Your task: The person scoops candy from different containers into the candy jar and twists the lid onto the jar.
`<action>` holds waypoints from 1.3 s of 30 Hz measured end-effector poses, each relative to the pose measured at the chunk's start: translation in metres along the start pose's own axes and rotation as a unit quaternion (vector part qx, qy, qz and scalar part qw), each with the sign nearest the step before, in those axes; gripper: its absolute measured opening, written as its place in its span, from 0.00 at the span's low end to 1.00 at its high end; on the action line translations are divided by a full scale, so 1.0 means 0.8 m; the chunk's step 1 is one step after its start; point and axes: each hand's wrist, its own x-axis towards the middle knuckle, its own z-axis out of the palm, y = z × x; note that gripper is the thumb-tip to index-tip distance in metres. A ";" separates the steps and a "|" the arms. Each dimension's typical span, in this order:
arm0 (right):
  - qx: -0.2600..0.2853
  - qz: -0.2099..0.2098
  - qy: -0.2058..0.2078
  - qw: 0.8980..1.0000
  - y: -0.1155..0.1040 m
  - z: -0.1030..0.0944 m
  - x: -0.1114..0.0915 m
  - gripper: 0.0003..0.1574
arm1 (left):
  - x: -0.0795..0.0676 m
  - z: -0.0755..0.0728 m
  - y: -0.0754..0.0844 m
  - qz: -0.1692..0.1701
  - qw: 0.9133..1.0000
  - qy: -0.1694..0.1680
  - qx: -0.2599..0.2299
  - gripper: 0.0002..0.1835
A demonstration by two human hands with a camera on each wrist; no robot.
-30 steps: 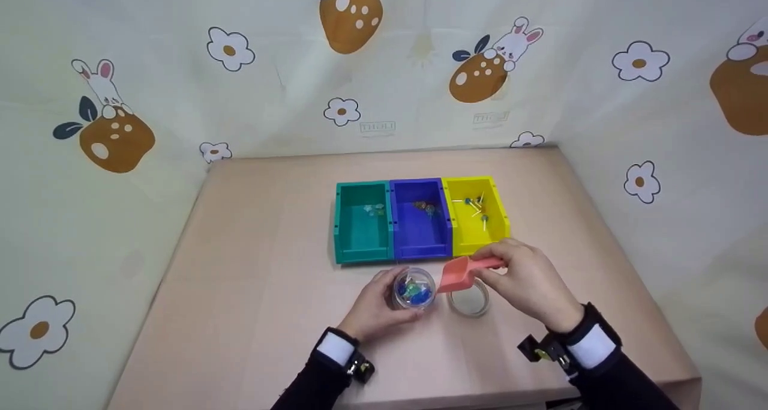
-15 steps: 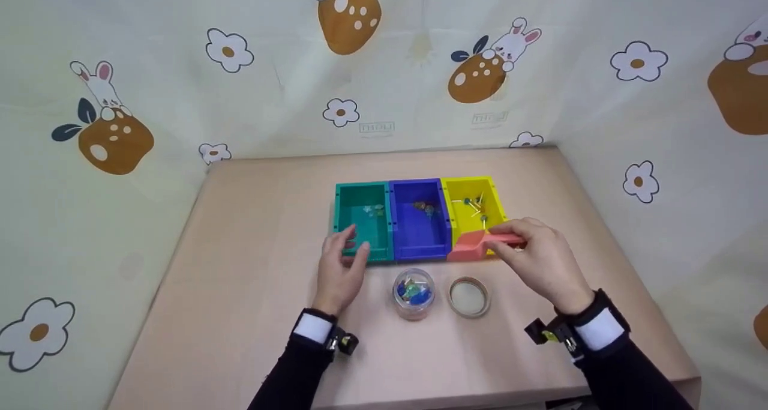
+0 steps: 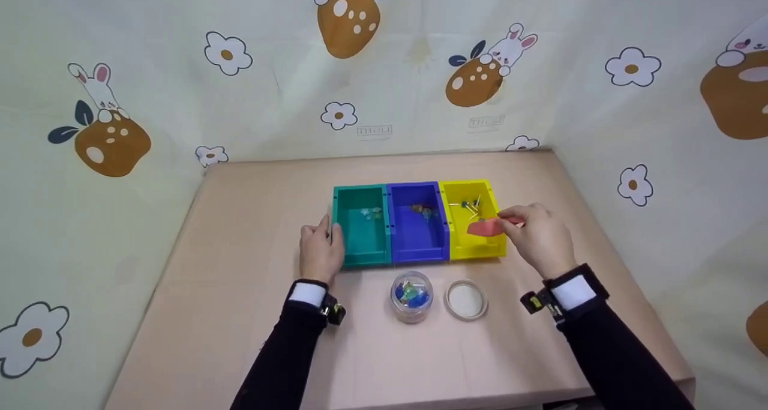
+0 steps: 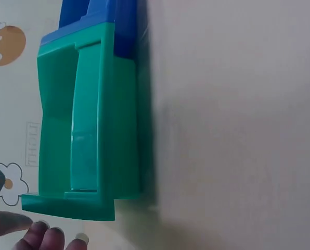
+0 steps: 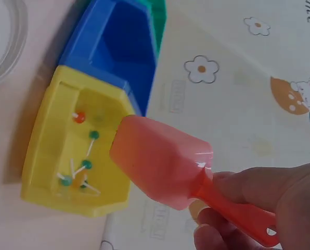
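Note:
My right hand (image 3: pixel 543 239) pinches the handle of a pink scoop (image 5: pixel 160 161), held over the yellow bin (image 3: pixel 480 251) with the underside of its bowl showing in the right wrist view. Several round-headed pins (image 5: pixel 87 164) with white shafts lie in that bin. My left hand (image 3: pixel 321 254) grips the left side wall of the green bin (image 4: pixel 87 120), thumb towards the inside and fingers outside. Between the two bins sits a blue-purple bin (image 3: pixel 420 251) with a few small beads (image 3: pixel 425 211). Pale beads (image 3: pixel 372 213) lie in the green bin.
A clear jar (image 3: pixel 411 314) with blue and green pieces stands in front of the bins, beside a round lid (image 3: pixel 466 300). The table (image 3: pixel 252 230) has a pinkish cloth, and patterned curtains (image 3: pixel 270 98) rise at the back and both sides.
My left hand has let go of the jar and moved left to the green bin's side. My right hand has carried the scoop up from beside the jar to over the yellow bin, tipping it.

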 end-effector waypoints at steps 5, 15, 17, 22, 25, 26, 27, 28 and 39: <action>-0.046 0.003 -0.045 0.998 0.013 0.032 0.016 0.15 | 0.008 0.003 -0.006 0.004 1.000 -0.003 0.013 0.27; -0.105 0.036 -0.097 0.989 -0.005 0.057 0.025 0.36 | 0.037 0.021 -0.045 0.062 0.998 0.000 -0.009 0.25; -0.120 0.043 -0.093 0.988 -0.007 0.064 0.024 0.42 | 0.033 0.015 -0.036 0.067 0.998 -0.003 -0.017 0.25; -0.140 0.047 -0.073 0.986 -0.011 0.085 0.034 0.42 | 0.018 -0.002 -0.009 0.043 0.998 -0.019 -0.030 0.24; -0.145 0.055 -0.088 0.984 -0.012 0.093 0.046 0.36 | 0.016 -0.003 -0.010 0.030 0.999 -0.025 -0.030 0.24; -0.146 0.057 -0.095 0.983 -0.012 0.095 0.050 0.32 | 0.017 -0.001 -0.011 0.032 0.999 -0.024 -0.031 0.24; -0.149 0.061 -0.103 0.982 -0.011 0.096 0.054 0.29 | 0.019 0.001 -0.014 0.031 0.999 -0.026 -0.035 0.24; -0.150 0.063 -0.111 0.980 -0.010 0.097 0.058 0.26 | 0.021 0.004 -0.019 0.032 0.998 -0.027 -0.038 0.24; -0.155 0.032 -0.146 0.977 -0.015 0.094 0.096 0.14 | 0.029 0.009 -0.030 0.016 0.998 -0.043 -0.044 0.25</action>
